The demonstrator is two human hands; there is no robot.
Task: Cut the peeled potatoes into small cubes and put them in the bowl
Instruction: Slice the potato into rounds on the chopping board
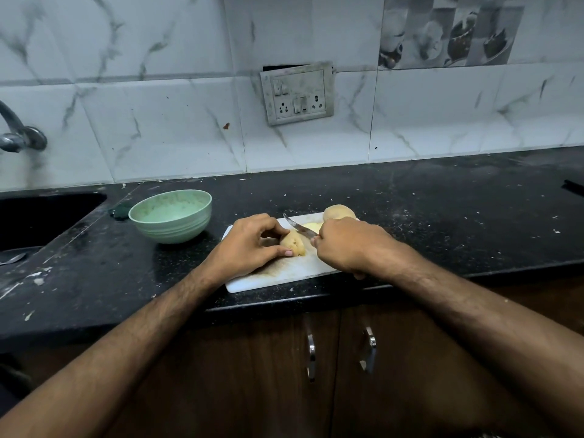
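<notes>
A white cutting board (284, 275) lies on the black counter. My left hand (249, 245) grips a pale yellow peeled potato piece (294, 243) on the board, thumb and fingers curled round it. My right hand (347, 245) holds a knife (298, 228) by its handle; the blade points up and left, resting against the potato piece. Another potato piece (313, 227) lies just behind the blade. A whole potato (338, 212) sits at the board's far right corner. A light green bowl (170, 216) stands left of the board, with nothing visible inside.
A black sink (38, 219) is set into the counter at the left, with a tap (19, 134) above it. A switch and socket plate (297, 93) is on the tiled wall. Cabinet doors with metal handles (311, 355) are below the counter edge.
</notes>
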